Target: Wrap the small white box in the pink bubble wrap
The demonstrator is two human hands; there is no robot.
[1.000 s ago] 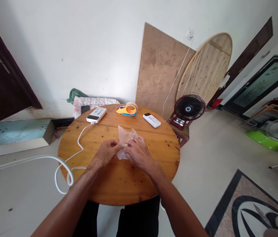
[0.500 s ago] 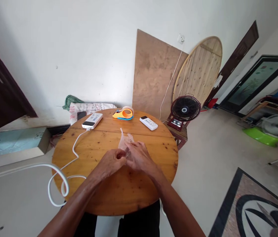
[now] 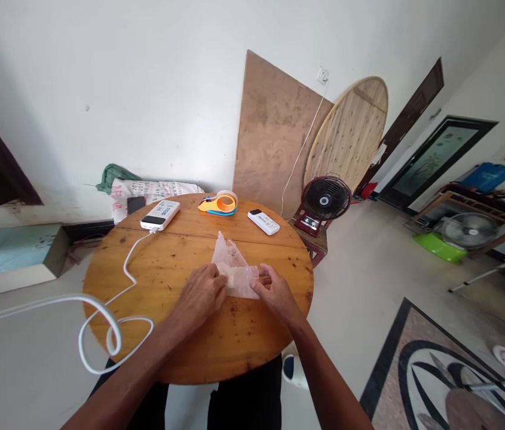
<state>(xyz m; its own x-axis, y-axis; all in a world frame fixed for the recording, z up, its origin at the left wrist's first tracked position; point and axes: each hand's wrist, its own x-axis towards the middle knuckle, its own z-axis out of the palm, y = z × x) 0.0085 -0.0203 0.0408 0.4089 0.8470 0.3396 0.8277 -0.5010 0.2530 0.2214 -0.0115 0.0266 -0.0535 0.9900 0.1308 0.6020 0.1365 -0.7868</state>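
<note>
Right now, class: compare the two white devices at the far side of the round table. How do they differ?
The power bank is broader and has a white cable plugged in; the remote control is slimmer and has no cable. The power bank lies far left of the tape dispenser, the remote control to its right. Both are white with a dark end, lying flat, away from either hand.

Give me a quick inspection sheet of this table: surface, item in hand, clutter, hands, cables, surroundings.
Surface: round wooden table, knotty planks.
Item in hand: thin clear plastic bag, lying on the table.
Clutter: power bank, orange tape dispenser, white remote, all at the far edge.
Hands: left hand presses the bag's left edge; right hand pinches its right edge.
Cables: white cable runs from the power bank and loops off the table's left edge.
Surroundings: small fan, leaning boards, patterned floor.
</note>
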